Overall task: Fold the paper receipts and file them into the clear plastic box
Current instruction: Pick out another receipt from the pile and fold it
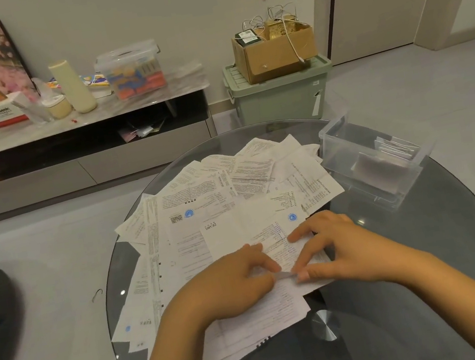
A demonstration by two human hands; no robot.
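- Both hands pinch one receipt between them: left hand and right hand grip its lower edge with thumb and fingers
- Under it, many loose receipts cover the round glass table
- At far right stands the clear plastic box, with some folded papers inside

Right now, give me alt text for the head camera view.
Both hands, left and right, crease a receipt atop a pile of loose receipts on a round glass table. A clear box at right holds folded receipts.
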